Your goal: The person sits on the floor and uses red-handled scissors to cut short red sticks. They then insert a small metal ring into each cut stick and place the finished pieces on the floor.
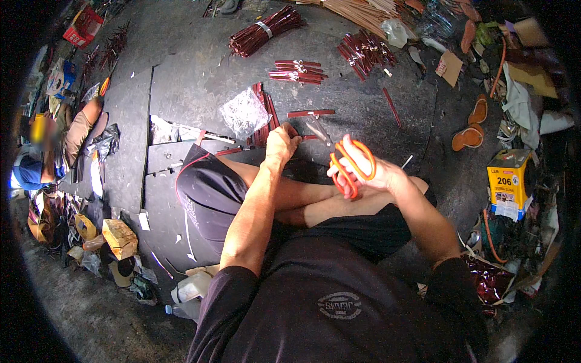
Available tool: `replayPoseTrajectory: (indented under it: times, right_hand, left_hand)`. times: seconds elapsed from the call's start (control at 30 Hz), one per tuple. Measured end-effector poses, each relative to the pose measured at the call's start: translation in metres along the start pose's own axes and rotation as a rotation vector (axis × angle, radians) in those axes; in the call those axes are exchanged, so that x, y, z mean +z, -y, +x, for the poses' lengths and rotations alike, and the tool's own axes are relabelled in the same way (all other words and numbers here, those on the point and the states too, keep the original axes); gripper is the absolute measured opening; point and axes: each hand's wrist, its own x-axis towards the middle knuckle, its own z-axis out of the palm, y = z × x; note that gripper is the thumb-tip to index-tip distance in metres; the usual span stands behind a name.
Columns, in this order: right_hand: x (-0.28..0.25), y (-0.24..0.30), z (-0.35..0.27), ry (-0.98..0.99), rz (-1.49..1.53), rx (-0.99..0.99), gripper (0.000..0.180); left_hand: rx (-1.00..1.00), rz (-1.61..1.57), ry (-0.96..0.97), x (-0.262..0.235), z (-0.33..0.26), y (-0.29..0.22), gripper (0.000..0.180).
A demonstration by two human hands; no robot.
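Note:
My left hand (282,145) is closed, its fingertips pinching a thin dark red strip (309,137) low over the black floor. The orange-handled scissors (371,158) are in my right hand (361,167), with fingers through the handle loops. Their metal blades point up and left, just beyond that strip. Past the blades lies another dark red strip (311,113) with a shiny bit at its middle. Left of it, loose dark red strips (272,107) lie partly under a clear plastic bag (244,113).
Farther off are a tied bundle of red strips (275,30), a small row of strips (298,72) and a heap (366,53). Orange sandals (468,138) and a yellow box (509,181) stand right. Another person (37,166) sits far left near a cardboard box (120,238).

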Motion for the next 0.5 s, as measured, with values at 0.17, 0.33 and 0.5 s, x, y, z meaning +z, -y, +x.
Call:
replayPoseTrajectory:
  times: [0.17, 0.33, 0.5]
  right_hand:
    - [-0.003, -0.014, 0.007, 0.019, 0.140, 0.169, 0.108]
    - [-0.002, -0.019, 0.010, 0.028, 0.093, 0.157, 0.109]
    - [-0.002, -0.020, 0.014, 0.048, 0.096, 0.146, 0.109]
  left_hand:
    - [0.038, 0.032, -0.021, 0.002, -0.001, 0.001, 0.022]
    - [0.001, 0.026, 0.014, 0.000, 0.000, -0.001, 0.022]
    - [0.000, 0.041, 0.019, 0.000, 0.000, -0.002, 0.024]
